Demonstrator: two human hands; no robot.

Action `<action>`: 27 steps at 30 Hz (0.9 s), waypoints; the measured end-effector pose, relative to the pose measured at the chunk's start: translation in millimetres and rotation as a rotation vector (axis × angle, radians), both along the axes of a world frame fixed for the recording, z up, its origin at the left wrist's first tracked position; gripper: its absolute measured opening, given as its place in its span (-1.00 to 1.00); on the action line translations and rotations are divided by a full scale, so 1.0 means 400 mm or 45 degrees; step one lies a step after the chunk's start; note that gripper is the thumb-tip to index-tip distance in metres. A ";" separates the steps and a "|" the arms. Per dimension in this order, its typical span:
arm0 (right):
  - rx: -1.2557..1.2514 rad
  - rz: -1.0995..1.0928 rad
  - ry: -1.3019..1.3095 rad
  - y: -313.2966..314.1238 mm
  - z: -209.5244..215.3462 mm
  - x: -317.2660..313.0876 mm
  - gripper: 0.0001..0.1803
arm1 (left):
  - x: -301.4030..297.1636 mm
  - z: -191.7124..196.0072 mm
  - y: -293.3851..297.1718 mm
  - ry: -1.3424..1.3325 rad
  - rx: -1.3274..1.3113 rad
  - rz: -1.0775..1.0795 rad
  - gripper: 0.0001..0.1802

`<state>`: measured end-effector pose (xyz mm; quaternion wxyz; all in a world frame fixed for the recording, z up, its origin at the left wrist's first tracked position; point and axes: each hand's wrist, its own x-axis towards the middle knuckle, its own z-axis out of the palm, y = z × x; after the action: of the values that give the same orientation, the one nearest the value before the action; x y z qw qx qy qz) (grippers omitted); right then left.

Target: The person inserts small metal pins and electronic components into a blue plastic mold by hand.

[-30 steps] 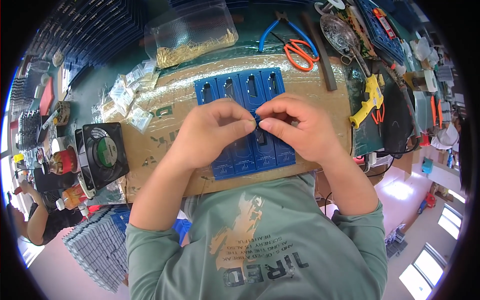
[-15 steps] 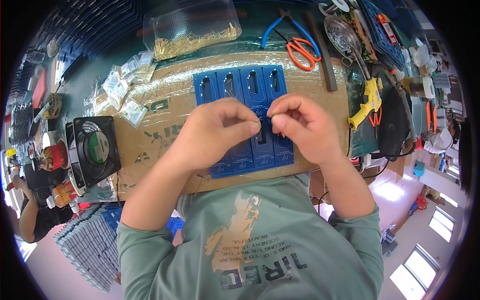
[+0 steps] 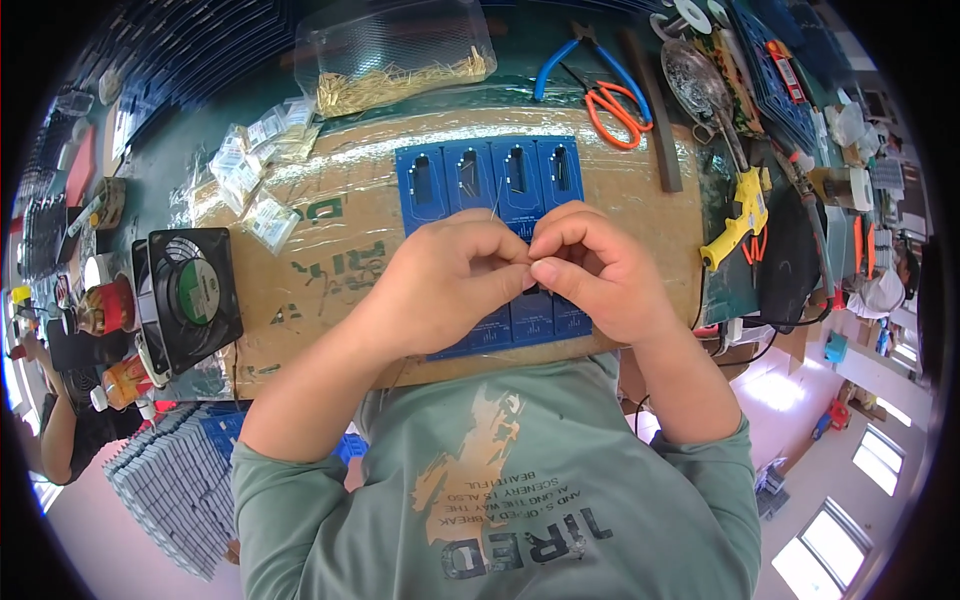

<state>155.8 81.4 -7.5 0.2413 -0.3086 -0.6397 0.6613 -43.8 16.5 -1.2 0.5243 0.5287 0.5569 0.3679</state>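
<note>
My left hand (image 3: 460, 280) and my right hand (image 3: 608, 280) meet over a blue circuit board panel (image 3: 533, 318), fingertips touching. Each hand is closed in a thumb-and-finger pinch. Whatever lies between the fingertips is too small and covered to name. A thin wire-like line (image 3: 498, 196) rises just behind the left fingers; whether it is held cannot be told. The panel lies flat on cardboard (image 3: 340, 330), with a row of dark elongated slots along its far side. My hands hide its middle.
Beyond the panel stands a clear plastic box (image 3: 385, 38) of thin golden strands (image 3: 400, 84). Small clear packets (image 3: 270, 220) and a black fan (image 3: 187, 300) are at left. Blue-handled cutters (image 3: 556, 66), orange-handled scissors (image 3: 607, 110), a dark bar (image 3: 655, 115) and a yellow soldering gun (image 3: 740, 218) lie right.
My hands have come together, so their fingertips now touch where a small gap showed before. The whole view has shifted slightly.
</note>
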 end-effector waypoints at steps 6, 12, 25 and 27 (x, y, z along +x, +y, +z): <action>-0.010 0.033 -0.032 0.006 0.011 0.007 -0.90 | 0.000 0.003 -0.001 -0.027 0.032 0.006 -0.85; 0.071 0.033 -0.041 0.005 0.020 -0.002 -0.89 | -0.007 0.003 0.000 0.004 0.074 0.013 -0.85; -0.006 -0.109 0.132 0.013 0.036 -0.088 -0.92 | -0.061 0.037 0.001 -0.211 -0.153 0.164 -0.88; -0.120 -0.178 0.130 0.016 0.060 -0.107 -0.90 | -0.089 0.027 -0.013 -0.292 -0.162 0.323 -0.87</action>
<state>112.9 87.8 16.3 0.3046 -0.3293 -0.5717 0.6870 -79.3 11.5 9.6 0.5663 0.3747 0.5778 0.4528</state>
